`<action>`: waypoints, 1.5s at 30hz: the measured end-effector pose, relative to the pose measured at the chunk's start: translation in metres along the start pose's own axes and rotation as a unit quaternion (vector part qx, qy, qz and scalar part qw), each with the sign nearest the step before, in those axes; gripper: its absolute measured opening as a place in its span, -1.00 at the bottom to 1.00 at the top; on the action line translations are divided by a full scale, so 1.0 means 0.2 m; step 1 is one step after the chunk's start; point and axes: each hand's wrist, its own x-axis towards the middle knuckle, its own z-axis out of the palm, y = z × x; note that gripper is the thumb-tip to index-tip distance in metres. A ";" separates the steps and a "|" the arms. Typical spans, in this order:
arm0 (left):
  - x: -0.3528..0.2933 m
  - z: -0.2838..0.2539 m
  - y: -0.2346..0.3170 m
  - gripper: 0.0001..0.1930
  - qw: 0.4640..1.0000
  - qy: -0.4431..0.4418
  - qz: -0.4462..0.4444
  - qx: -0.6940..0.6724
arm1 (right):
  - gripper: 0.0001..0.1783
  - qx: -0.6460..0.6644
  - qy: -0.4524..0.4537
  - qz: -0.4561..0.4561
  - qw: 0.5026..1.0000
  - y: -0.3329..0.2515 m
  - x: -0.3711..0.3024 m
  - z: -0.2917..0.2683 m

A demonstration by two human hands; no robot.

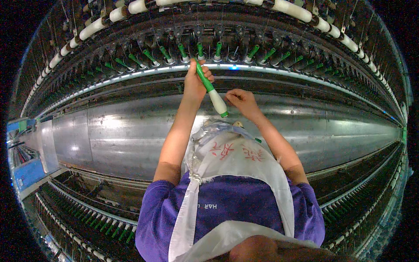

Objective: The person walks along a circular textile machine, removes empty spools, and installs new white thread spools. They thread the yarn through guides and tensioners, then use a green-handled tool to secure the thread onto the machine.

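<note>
My left hand (198,79) is closed around the upper green part of a yarn bobbin (217,101). The bobbin is tilted, its white yarn-wound part and green lower end pointing down towards my apron. To the right of it, my right hand (242,103) is raised with its fingers curled and thumb and forefinger together. Whatever is pinched there, if anything, is too fine to make out. Just beyond my hands runs a row of green bobbins (218,51) on the spinning machine. Within that row one bare spindle (234,55) shows no green tube.
A bright metal rail (262,70) curves along the front of the bobbin row. White rollers (293,9) line the machine higher up. Behind me stands another machine with green bobbins (114,228). A grey metal floor (126,126) lies between both machines. My white apron (238,146) bulges in front.
</note>
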 end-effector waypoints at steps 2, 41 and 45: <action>0.00 0.02 -0.01 -0.60 1.000 -0.018 -0.007 -0.002 | -0.76 0.032 0.006 0.006 0.999 -0.07 0.00 0.00; -0.01 -0.13 -0.04 -0.81 0.972 0.162 0.063 0.157 | -0.62 0.291 0.167 0.152 0.930 0.46 0.89 -0.06; -0.04 -0.16 0.00 -0.83 0.976 0.163 0.067 0.129 | -0.75 0.418 0.254 0.126 0.863 0.50 0.94 -0.03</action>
